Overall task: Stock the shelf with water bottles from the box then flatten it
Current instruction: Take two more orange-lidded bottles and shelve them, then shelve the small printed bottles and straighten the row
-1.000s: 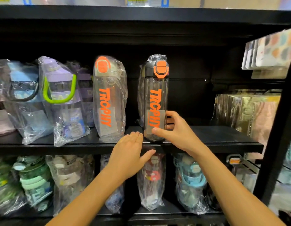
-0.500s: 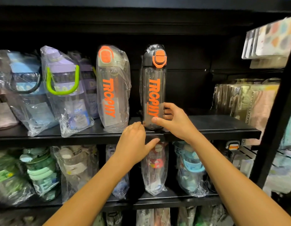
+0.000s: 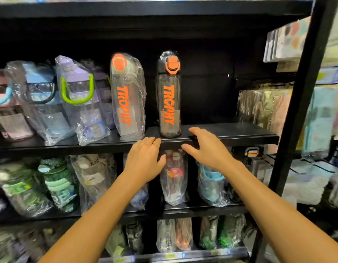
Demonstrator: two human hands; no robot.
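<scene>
A dark clear bottle (image 3: 169,95) with orange TROPHY lettering and an orange lid stands upright on the black middle shelf (image 3: 230,133). To its left leans a second TROPHY bottle (image 3: 128,97) in a plastic bag. My right hand (image 3: 208,149) hovers just below and right of the upright bottle, fingers spread and loosely bent, holding nothing. My left hand (image 3: 145,160) is at the shelf's front edge, fingers straight, fingertips touching the lip. No box is in view.
Bagged purple (image 3: 79,99) and blue (image 3: 41,99) bottles fill the shelf's left part. Lower shelves hold several more bagged bottles (image 3: 173,177). A black upright post (image 3: 300,103) stands at right, with packaged goods (image 3: 263,105) behind it. Bare shelf lies right of the upright bottle.
My right hand has let go of the upright TROPHY bottle and drawn back and down, off it. The left hand stays at the shelf edge. The camera has moved closer.
</scene>
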